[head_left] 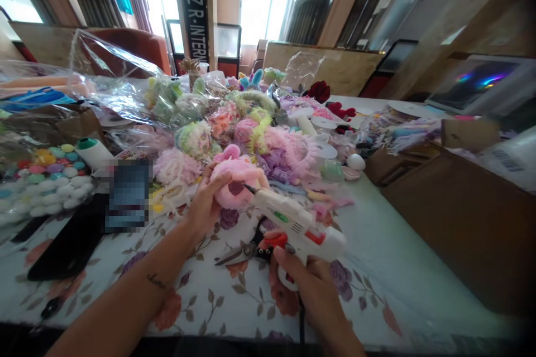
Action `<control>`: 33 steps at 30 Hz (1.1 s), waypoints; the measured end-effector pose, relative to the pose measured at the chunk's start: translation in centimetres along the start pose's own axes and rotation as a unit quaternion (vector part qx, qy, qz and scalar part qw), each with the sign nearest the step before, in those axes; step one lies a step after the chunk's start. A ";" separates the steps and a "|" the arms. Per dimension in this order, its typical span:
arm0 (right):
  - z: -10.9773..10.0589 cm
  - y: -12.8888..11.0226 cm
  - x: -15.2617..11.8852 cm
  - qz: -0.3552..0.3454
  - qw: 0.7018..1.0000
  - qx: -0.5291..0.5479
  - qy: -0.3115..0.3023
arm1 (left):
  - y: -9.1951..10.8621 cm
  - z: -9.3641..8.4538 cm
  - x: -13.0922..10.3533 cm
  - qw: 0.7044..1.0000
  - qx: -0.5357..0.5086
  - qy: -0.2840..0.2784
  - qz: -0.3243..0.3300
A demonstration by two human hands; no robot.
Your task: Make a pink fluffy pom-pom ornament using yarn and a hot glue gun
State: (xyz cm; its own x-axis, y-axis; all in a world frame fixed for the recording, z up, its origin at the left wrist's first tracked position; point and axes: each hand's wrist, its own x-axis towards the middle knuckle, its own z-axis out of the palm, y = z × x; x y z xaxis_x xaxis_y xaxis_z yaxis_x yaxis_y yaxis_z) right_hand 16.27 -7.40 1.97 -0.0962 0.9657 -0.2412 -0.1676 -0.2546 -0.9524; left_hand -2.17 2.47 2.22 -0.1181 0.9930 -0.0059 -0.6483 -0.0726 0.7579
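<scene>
My left hand grips a fluffy pink plush piece with a dark patch on its front, held just above the table. My right hand holds a white hot glue gun with a red trigger, its nozzle tip touching the dark patch on the plush piece. Black-handled scissors lie on the flowered tablecloth under the glue gun, blades pointing left.
A heap of pastel fluffy trims and hair pieces fills the table's middle. A tray of coloured pompoms and a thread spool sit at left, with black strips. Brown cardboard boxes stand at right. Plastic bags lie behind.
</scene>
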 end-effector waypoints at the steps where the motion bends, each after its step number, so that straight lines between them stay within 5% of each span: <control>1: 0.6 0.1 0.1 0.007 1.000 -0.011 -0.004 | 0.0 0.0 0.0 1.000 0.000 -0.001 0.002; 33: 1.4 1.2 -0.2 -0.034 0.997 -0.057 0.040 | 0.1 1.2 -0.9 0.998 0.065 -0.002 0.025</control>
State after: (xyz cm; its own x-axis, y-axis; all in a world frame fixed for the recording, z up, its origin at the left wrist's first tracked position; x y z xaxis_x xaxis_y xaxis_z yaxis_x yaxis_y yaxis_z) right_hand 14.71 -7.99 1.19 -0.0089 0.9825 -0.1860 -0.0578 -0.1862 -0.9808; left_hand -1.24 1.66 3.10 -0.1448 0.9888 0.0358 -0.5393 -0.1092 0.8350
